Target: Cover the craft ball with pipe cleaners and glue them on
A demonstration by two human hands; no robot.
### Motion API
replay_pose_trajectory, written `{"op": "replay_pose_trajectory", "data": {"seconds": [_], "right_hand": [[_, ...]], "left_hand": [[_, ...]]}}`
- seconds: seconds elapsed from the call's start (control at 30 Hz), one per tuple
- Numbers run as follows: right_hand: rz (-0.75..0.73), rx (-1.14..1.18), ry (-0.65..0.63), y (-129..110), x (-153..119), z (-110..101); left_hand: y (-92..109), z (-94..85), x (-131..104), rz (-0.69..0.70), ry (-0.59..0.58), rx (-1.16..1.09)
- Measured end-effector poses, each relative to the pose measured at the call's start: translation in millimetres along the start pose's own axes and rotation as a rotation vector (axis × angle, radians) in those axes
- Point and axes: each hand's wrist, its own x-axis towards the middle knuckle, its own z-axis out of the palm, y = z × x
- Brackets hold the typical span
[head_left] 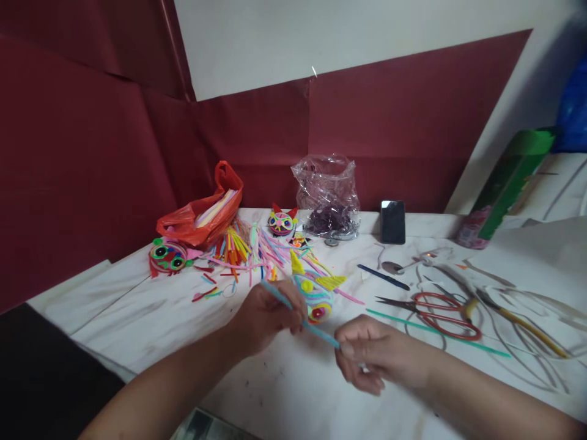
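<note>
Lower ctr | L hand [270, 315] + R hand [371, 353] both pinch blue strip [321, 334] | axis slants dn L-to-R, R hand at lower end | yellow-eared craft head [313, 298] just behind

Phone [393, 222] propped at back edge of surface [275, 391], right of plastic bag [334, 198]; carrier bag [199, 221] set farther left; scissors [416, 304] laid in front of phone.
</note>
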Motion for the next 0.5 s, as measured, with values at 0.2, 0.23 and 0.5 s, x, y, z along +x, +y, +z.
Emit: {"op": "replay_pose_trajectory", "data": {"seconds": [0.2,0.23,0.5], "right_hand": [[0.117,-0.141,-0.197,-11.4,-12.1,19.3],[0.093,-0.185,-0.176,-13.8,-14.0,22.1],[-0.328,-0.871,0.318,-24.2,-30.7,27.5]], "left_hand": [[44.3,-2.6,-30.5,0.479,-0.263,0.652],[47.3,-1.8,-32.4,0.539,-0.206,0.691],[41.0,-10.3,-42.8,0.700,-0.023,0.797]]}}
